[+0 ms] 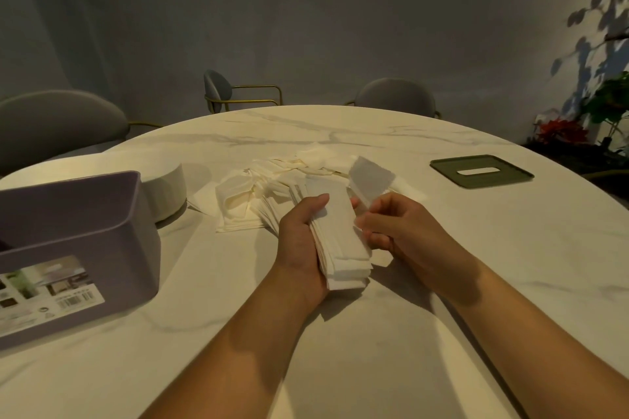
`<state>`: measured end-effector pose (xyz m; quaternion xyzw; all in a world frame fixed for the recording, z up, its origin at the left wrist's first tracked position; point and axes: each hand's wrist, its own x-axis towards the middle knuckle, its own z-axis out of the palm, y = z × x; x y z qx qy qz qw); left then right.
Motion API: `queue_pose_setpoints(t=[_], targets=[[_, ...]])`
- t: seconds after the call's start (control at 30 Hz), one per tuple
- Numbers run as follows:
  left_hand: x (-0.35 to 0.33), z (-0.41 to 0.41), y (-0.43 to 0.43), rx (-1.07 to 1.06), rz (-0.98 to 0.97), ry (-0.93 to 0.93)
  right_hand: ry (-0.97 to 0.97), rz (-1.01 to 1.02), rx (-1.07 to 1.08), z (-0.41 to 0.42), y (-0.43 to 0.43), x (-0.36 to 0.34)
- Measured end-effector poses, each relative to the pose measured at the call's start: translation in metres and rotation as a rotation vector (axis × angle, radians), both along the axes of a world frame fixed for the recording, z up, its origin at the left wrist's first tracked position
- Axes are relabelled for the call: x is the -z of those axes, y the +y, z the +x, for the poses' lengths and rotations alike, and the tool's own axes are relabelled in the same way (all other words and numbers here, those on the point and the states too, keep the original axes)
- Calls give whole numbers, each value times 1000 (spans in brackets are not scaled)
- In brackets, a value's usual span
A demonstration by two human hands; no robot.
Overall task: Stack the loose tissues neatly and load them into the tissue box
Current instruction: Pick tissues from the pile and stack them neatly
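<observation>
Now the stack of tissues point(343, 248) sits in my left hand point(299, 241), a little toward the near edge from the middle of the tabletop point(476, 282). The thumb lies on top and the fingers curl under and round it. My right hand point(398, 224) pinches a single tissue point(371, 180) at the stack's right side, its free end standing up.

To do this well, I judge I should lay that sheet flat with its long edges matched to the stack's, then smooth it under the thumb before letting go. The lower sheets look fanned at the near end, so a tap against the tabletop would square them.

Just beyond, toward the far edge, lies the loose pile point(265, 187), crumpled and overlapping. The open box point(78, 231) stands at the left edge, and the slotted lid point(442, 167) lies well apart near the far right edge.
</observation>
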<state>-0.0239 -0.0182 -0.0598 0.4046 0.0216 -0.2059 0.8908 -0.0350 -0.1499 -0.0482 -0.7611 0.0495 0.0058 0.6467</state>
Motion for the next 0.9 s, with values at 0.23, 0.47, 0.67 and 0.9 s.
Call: queue_pose_setpoints(t=[0.23, 0.47, 0.67, 0.9], targets=[[-1, 0, 1, 69, -46, 14, 81, 217, -5, 3, -3, 2], [-1, 0, 3, 142, -39, 20, 128, 443, 23, 1, -3, 2], [-1, 1, 3, 83, -107, 92, 14, 551, 71, -3, -7, -6], [-1, 0, 1, -7, -122, 145, -6, 346, 350, 9, -20, 0]])
